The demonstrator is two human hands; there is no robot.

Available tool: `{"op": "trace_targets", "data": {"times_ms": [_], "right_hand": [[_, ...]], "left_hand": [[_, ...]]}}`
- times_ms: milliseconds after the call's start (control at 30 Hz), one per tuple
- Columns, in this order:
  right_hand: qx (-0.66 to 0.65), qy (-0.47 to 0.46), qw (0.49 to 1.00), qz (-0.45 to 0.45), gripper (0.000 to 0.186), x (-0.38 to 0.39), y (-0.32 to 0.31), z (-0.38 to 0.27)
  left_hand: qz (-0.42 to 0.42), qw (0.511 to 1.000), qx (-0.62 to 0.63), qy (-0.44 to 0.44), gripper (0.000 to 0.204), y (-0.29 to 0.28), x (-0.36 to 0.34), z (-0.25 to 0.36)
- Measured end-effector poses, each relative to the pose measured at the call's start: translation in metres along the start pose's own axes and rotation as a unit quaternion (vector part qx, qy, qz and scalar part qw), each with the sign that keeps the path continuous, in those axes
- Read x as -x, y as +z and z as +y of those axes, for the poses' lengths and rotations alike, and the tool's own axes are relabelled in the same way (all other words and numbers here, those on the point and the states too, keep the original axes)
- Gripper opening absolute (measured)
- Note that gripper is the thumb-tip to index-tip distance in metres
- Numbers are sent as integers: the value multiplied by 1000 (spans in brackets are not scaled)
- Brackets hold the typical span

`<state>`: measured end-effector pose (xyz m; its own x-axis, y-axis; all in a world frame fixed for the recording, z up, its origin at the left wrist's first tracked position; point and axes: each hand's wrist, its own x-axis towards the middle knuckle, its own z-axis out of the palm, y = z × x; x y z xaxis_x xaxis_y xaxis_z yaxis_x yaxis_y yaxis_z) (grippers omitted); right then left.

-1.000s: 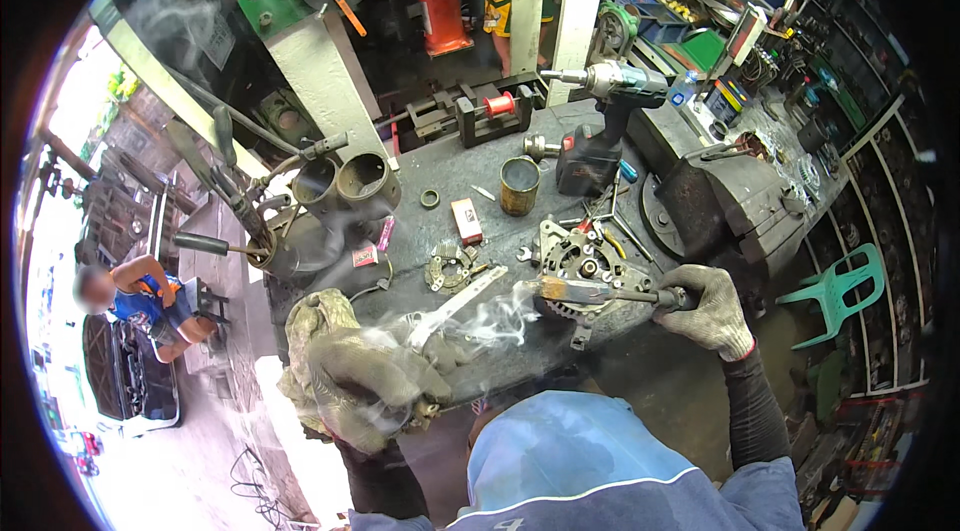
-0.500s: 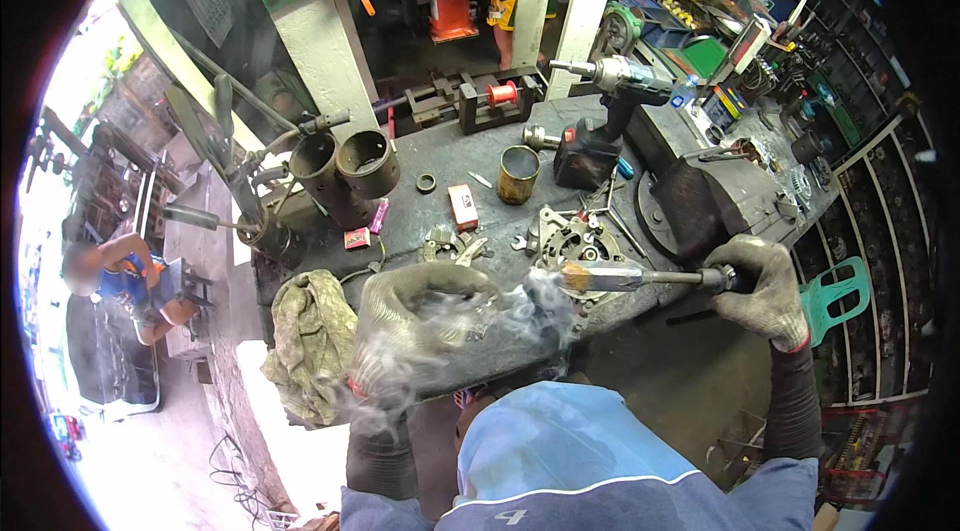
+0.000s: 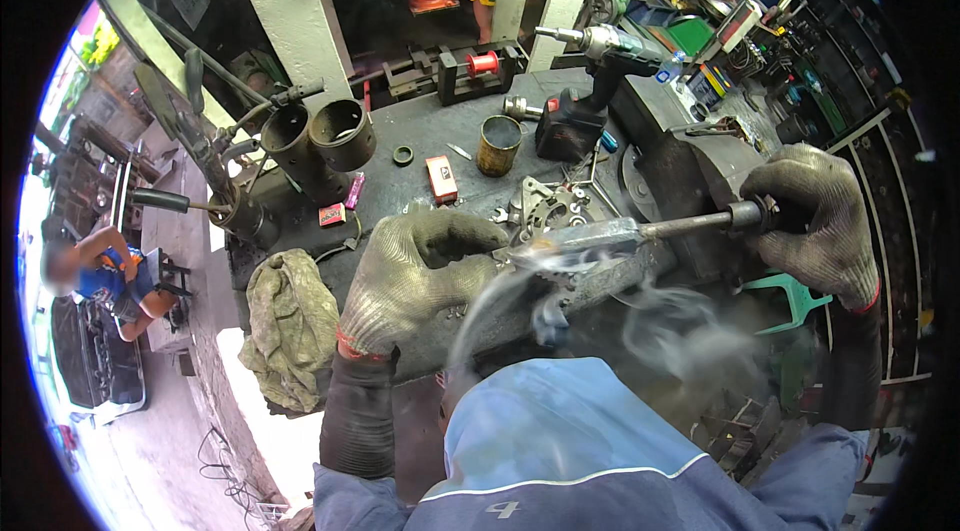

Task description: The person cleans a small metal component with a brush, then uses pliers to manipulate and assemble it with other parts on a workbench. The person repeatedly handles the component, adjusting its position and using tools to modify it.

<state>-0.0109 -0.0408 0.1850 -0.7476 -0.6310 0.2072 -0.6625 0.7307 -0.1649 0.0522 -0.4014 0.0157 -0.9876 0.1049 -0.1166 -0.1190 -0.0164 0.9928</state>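
In a grey work glove, my right hand (image 3: 815, 221) is closed around the thick end of a metal rod (image 3: 690, 225). A heavier, pale, tapered head (image 3: 585, 241) forms the rod's other end and points left, with smoke around it. My gloved left hand (image 3: 425, 276) is closed in a pinch at the head's tip; whatever lies between its fingers is too small to make out. Behind the head, an open metal housing (image 3: 550, 206) lies on the workbench (image 3: 400, 186). A crumpled cloth (image 3: 290, 326) hangs at the bench's left edge, beside my left forearm.
A rusty can (image 3: 498, 148), a white-and-orange box (image 3: 440, 180) and a small red box (image 3: 331, 215) stand behind. A cordless impact wrench (image 3: 590, 81) is at the back; dark metal cylinders (image 3: 342, 136) stand left. A green stool (image 3: 790, 301) is at right; a person (image 3: 120, 276) sits far left.
My right hand has moved right and up, and the rod now slants upward to the right. My left hand has come to the head's tip. Smoke has drifted right and down.
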Motion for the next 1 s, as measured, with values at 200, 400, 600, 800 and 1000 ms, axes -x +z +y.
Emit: {"op": "trace_targets", "data": {"times_ms": [200,400,600,800,1000], "right_hand": [[19,-36,999,-9,39,-14,-2,-6],[16,-27,999,-23,37,-19,-2,-10],[67,-9,997,-33,31,-21,-4,-16],[109,-60,992,-32,31,-27,-7,-23],[154,-42,986,-45,30,-27,-12,-38]], "left_hand": [[-37,998,48,-23,31,-3,-4,0],[-35,998,25,-46,31,-4,-5,1],[-48,999,-5,-8,31,-5,-9,0],[-40,997,-57,-35,30,-4,-8,5],[-52,994,-78,-47,31,-2,-12,7]]}}
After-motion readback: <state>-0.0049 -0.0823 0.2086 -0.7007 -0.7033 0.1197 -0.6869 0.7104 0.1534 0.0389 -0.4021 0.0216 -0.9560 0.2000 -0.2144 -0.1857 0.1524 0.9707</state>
